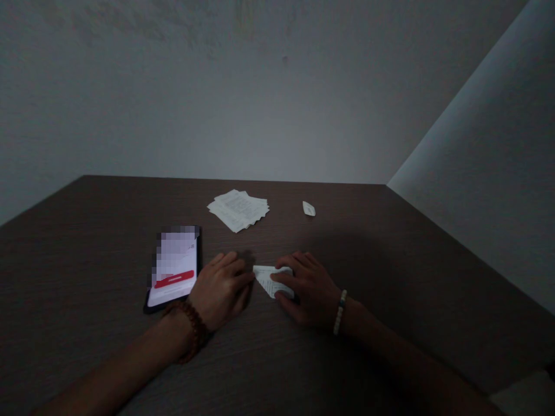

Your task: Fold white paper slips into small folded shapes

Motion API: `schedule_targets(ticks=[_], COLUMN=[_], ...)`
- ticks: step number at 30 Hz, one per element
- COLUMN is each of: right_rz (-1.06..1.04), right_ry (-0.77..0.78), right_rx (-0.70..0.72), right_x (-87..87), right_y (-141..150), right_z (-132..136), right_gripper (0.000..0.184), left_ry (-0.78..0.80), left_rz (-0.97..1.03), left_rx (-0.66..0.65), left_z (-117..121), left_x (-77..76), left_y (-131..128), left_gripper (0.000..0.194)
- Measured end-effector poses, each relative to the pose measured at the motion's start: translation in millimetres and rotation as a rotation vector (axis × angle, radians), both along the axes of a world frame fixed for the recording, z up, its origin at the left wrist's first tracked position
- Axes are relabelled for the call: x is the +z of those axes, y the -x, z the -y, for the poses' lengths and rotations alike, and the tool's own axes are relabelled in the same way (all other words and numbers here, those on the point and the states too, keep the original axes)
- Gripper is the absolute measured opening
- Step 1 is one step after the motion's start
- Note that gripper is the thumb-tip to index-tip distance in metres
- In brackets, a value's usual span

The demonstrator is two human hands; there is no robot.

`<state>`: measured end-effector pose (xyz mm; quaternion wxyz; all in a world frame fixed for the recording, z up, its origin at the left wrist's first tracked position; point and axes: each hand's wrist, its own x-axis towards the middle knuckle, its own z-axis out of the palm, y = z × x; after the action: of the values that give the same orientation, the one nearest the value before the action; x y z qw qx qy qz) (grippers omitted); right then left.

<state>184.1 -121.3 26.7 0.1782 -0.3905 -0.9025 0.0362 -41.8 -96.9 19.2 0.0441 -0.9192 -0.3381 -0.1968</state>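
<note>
A small folded paper (271, 282) with printed lines lies on the dark wooden table in front of me, its left end tapering to a corner. My right hand (306, 286) rests over its right part, with the fingers bent and pressing it down from above and the thumb along the near edge. On the other side, my left hand (223, 286) is curled, and its index fingertip meets the paper's left corner. The left thumb is partly in shadow, and the paper's right end is hidden under my right fingers.
A phone (173, 268) with a lit screen lies left of my left hand, close to the wrist. Farther back are a loose stack of printed papers (238, 209) and a small paper piece (309, 208). The table (108, 202) meets walls behind and at right.
</note>
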Motion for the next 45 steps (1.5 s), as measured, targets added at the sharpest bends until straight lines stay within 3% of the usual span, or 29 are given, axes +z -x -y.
schedule_targets(ticks=[8, 13, 17, 32, 40, 45], right_rz=[-0.025, -0.001, 0.063, 0.115, 0.055, -0.002], right_ry=[-0.026, -0.023, 0.0, 0.064, 0.07, 0.079], right_rx=[-0.013, 0.116, 0.179, 0.137, 0.148, 0.16], right_x=[-1.4, -0.1, 2.9, 7.6, 4.6, 2.5], right_y=[1, 1, 2, 5, -5, -9], right_z=[-1, -1, 0, 2, 5, 5], right_gripper=[0.038, 0.027, 0.038, 0.046, 0.028, 0.03], left_ry=[0.033, 0.042, 0.053, 0.032, 0.009, -0.02], left_rz=[0.026, 0.024, 0.018, -0.076, -0.106, -0.122], left_rx=[-0.031, -0.097, -0.103, -0.127, -0.094, -0.099], left_z=[-1, -2, -2, -2, -3, -2], left_x=[-2.1, -6.5, -7.3, -0.9, -5.7, -3.9], left_y=[1, 3, 4, 3, 4, 4], left_gripper=[0.022, 0.028, 0.03, 0.024, 0.029, 0.026])
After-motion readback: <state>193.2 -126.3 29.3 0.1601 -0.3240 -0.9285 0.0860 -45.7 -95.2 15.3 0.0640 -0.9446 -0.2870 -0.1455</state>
